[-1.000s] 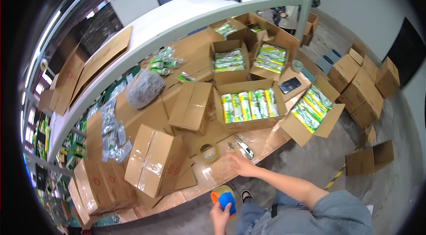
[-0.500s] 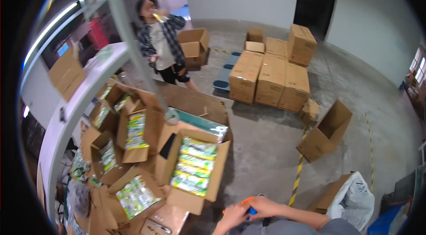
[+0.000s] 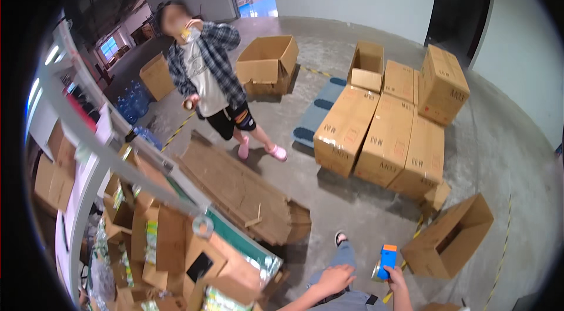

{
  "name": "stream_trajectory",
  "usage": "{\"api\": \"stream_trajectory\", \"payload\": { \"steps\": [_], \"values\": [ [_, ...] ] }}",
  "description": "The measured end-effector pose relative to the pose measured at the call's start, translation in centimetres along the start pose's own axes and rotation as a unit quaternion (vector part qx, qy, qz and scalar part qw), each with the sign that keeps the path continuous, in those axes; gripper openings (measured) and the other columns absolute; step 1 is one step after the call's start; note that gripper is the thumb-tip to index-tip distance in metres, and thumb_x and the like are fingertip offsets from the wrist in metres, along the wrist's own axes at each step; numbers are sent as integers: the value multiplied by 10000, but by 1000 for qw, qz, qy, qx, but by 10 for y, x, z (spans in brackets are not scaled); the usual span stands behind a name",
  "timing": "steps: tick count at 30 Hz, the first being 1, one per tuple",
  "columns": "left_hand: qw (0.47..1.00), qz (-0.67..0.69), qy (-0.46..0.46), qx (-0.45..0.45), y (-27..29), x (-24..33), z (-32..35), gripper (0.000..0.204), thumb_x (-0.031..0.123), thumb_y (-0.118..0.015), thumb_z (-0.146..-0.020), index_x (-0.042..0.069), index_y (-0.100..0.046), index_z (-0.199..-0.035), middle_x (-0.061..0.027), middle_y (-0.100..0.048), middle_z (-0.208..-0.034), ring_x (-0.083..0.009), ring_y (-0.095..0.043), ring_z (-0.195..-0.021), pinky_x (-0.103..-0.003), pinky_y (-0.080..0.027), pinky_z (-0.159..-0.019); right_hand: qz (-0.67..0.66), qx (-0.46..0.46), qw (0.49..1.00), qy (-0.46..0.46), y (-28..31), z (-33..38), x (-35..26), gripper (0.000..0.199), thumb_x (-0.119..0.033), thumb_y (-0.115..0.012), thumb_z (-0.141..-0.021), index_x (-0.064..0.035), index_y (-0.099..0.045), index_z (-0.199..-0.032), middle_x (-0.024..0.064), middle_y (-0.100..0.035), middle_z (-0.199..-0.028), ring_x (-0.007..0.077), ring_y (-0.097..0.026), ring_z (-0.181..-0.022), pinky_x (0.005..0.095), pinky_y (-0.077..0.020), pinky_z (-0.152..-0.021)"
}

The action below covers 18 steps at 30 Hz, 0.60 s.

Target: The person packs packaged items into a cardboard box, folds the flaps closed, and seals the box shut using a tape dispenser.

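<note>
1. The worktable (image 3: 236, 234), left of the carton stack, bears open boxes (image 3: 170, 243) with flaps up, some showing packets (image 3: 216, 299); I judge their closing not yet done.
2. The carton stack (image 3: 382, 140) itself looks mostly finished: its big cartons are shut, apparently taped. An open box (image 3: 369, 63) at its far end is not.
3. The open carton (image 3: 429, 252) on the floor, nearer me than the stack, is also unclosed.
4. My left hand (image 3: 335, 280), on the stack's near side, is spread loosely, with nothing visible in it.
5. My right hand (image 3: 397, 280), also before the stack, is closed around the blue-and-orange tape dispenser (image 3: 388, 261).
</note>
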<state>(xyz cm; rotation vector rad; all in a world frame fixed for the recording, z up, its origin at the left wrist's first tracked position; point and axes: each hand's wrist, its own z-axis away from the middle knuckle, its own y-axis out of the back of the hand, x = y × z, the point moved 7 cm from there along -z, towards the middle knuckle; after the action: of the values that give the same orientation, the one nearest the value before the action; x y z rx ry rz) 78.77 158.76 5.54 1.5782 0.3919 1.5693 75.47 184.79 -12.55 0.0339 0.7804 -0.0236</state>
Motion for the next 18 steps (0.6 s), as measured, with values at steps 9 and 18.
{"api": "stream_trajectory", "payload": {
  "steps": [9, 18],
  "values": [
    [995, 6, 33, 91, 235, -165, -244, 370, 363, -531, -920, 88, -584, -1160, -136, -616, -1051, -337, -586, -1034, -474, -473, -843, -104, -42, 992, -52, -140, -226, -257, 269, -144, -681, -812, -54, -577, -1042, 71, -650, -911, 207, -638, -813, 360, -535, -727],
    [947, 97, 301, 62, 374, -441, -335, 434, 401, -529, -914, 67, -607, -1180, -193, -620, -1141, -364, -562, -1113, -428, -451, -947, -317, -159, 919, -169, -432, -449, -475, 311, -286, -690, -869, -113, -630, -1121, 56, -667, -1114, 244, -627, -1039, 456, -460, -981]
  ]
}}
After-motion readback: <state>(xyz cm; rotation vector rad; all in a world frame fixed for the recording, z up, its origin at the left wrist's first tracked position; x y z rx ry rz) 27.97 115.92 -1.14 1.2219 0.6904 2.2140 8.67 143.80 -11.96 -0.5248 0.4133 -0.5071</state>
